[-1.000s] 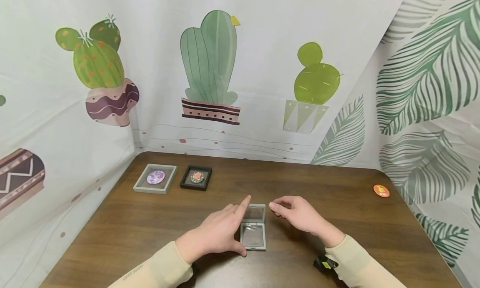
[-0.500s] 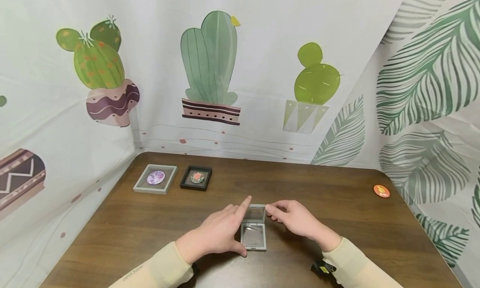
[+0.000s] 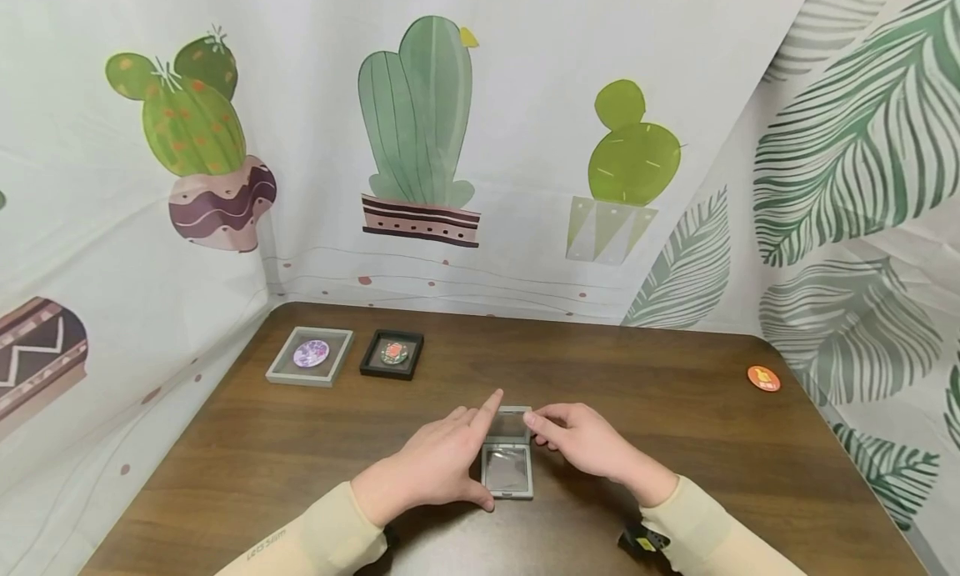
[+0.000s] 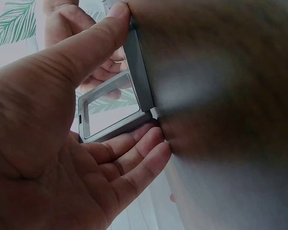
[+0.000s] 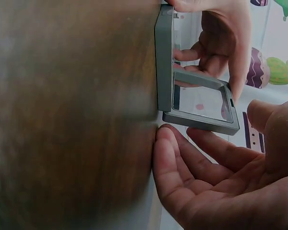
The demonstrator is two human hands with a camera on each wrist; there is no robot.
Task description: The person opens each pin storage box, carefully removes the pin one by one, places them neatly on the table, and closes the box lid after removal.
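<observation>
A grey hinged display frame (image 3: 507, 471) with clear film windows lies unfolded on the table. Its near half is flat, while its far half, the lid (image 5: 201, 103), tilts up from the hinge. My left hand (image 3: 438, 459) lies along the frame's left side, fingers extended. The left thumb (image 4: 116, 9) touches the near end, and the other fingers are around the hinge and the lid. At the lid's right edge is my right hand (image 3: 588, 438), loosely bent. In the right wrist view its index finger touches the lid's outer edge, and its thumb (image 5: 261, 115) stands apart from the lid.
At the back left lie a grey frame (image 3: 273, 378) with a purple round badge (image 3: 311, 353) and a black frame (image 3: 367, 369) with a red-and-green badge (image 3: 393, 353). An orange round badge (image 3: 763, 378) lies near the right edge. A patterned curtain (image 3: 525, 142) hangs behind the table.
My right hand has moved left and slightly down, from beside the frame to the lid's right edge. The left hand and the frame look unmoved.
</observation>
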